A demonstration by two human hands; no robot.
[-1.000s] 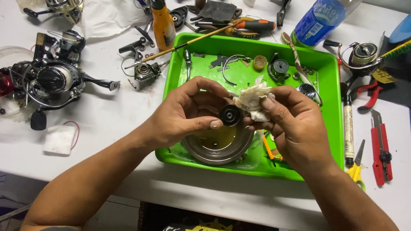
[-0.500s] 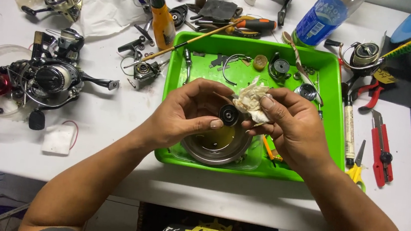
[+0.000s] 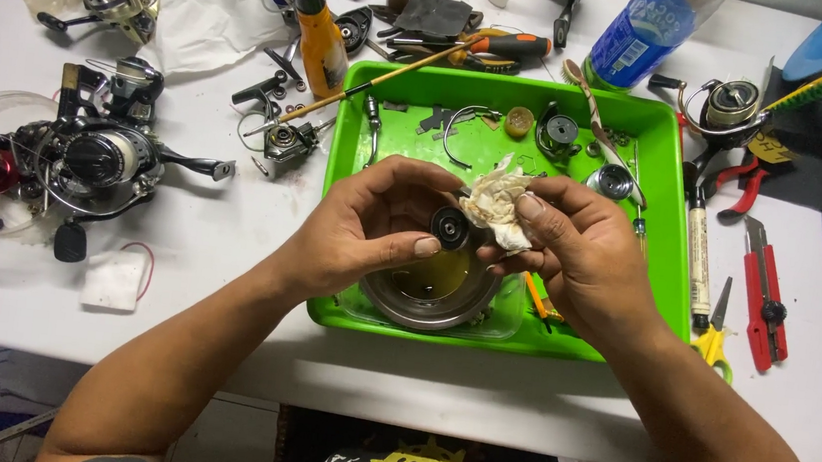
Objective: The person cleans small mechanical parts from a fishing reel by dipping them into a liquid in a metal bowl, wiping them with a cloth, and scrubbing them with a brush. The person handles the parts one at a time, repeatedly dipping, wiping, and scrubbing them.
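Head view, steeply down (probably close), table (image 3: 219, 343)

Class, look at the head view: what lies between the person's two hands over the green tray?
In the head view, the left hand and right hand flank a small black round part, pinched by the left, and a crumpled tissue gripped by the right, above the green tray.

Left hand (image 3: 371, 227) pinches a small black round part (image 3: 450, 228) between thumb and fingers; right hand (image 3: 584, 258) presses a crumpled whitish tissue (image 3: 496, 206) against it. Both hover over a metal bowl (image 3: 430, 293) with yellowish liquid, sitting in a green tray (image 3: 668, 226). Fishing reel (image 3: 86, 165) left on the white table (image 3: 230, 234); red cutters (image 3: 763, 305) right.
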